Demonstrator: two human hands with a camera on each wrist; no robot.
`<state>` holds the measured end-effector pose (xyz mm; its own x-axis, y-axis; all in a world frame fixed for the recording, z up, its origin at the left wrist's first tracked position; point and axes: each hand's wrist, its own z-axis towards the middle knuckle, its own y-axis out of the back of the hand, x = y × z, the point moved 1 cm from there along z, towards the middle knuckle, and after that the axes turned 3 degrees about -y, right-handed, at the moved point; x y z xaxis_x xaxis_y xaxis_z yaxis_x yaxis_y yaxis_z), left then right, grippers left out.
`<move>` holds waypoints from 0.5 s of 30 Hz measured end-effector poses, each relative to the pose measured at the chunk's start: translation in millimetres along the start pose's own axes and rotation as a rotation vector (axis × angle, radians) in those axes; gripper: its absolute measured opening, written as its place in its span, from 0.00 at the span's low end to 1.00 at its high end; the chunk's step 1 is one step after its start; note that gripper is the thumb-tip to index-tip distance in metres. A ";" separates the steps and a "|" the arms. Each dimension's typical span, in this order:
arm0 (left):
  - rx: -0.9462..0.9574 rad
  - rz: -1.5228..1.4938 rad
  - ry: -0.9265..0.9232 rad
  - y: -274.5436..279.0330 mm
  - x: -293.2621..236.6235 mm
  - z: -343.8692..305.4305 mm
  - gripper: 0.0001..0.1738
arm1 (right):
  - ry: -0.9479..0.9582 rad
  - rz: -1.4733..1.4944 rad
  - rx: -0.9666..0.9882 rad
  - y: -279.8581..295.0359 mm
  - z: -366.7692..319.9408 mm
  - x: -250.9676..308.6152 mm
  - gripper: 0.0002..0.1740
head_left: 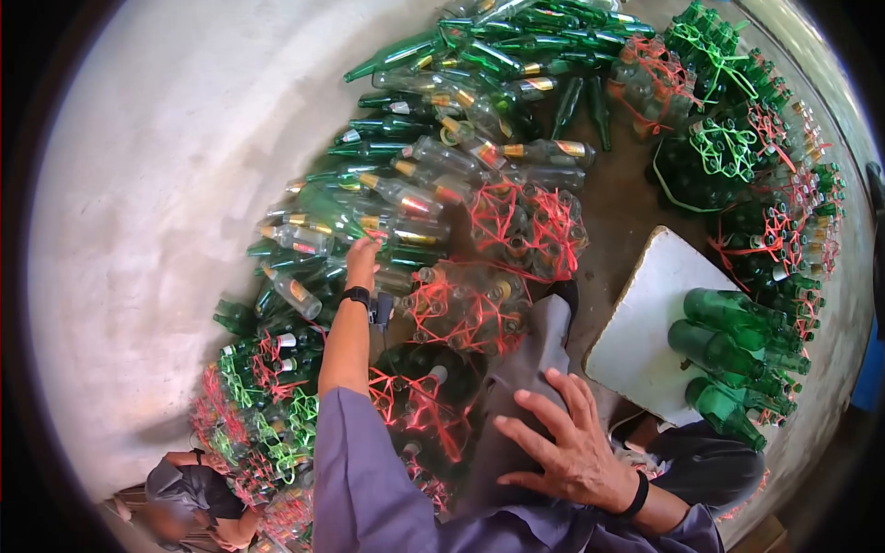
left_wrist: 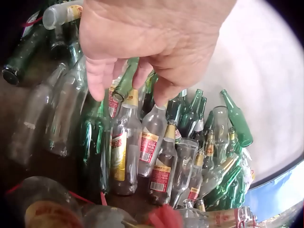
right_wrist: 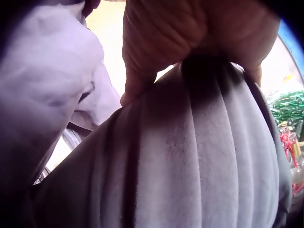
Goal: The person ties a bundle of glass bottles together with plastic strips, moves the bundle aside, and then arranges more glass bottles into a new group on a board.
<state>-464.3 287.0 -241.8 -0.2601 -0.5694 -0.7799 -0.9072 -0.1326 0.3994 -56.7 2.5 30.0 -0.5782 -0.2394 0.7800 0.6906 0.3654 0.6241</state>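
My left hand (head_left: 362, 260) reaches out over the pile and grips a green bottle (head_left: 330, 212) by its neck; the bottle is blurred in the head view. In the left wrist view the mouth end of this green bottle (left_wrist: 125, 84) shows between the thumb and fingers, above clear bottles with red and yellow labels (left_wrist: 149, 142). The palm hides the rest of it. My right hand (head_left: 572, 447) rests on the knee (right_wrist: 190, 142) of my grey trousers, fingers spread.
Bottle bundles tied with red string (head_left: 530, 226) stand before me. Several green bottles (head_left: 728, 336) lie on a white board (head_left: 636, 341) at right. More tied bundles (head_left: 724, 152) line the right side. Another person (head_left: 198, 498) is at lower left, beside the pale wall (head_left: 166, 184).
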 end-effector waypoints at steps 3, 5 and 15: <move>0.018 -0.025 -0.025 -3.1 0.4 9.0 0.33 | 0.003 0.022 -0.002 0.7 1.9 -0.6 0.42; 0.075 -0.049 -0.005 -4.1 -1.4 14.4 0.32 | 0.018 0.002 0.000 1.1 3.8 -2.0 0.43; 0.040 -0.145 0.033 -7.8 9.1 38.0 0.27 | 0.037 -0.016 0.005 -2.6 7.0 -2.1 0.42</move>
<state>-472.2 313.7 -270.4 -0.1149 -0.5728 -0.8116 -0.9471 -0.1834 0.2635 -60.4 8.3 26.5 -0.5724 -0.2778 0.7714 0.6794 0.3661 0.6360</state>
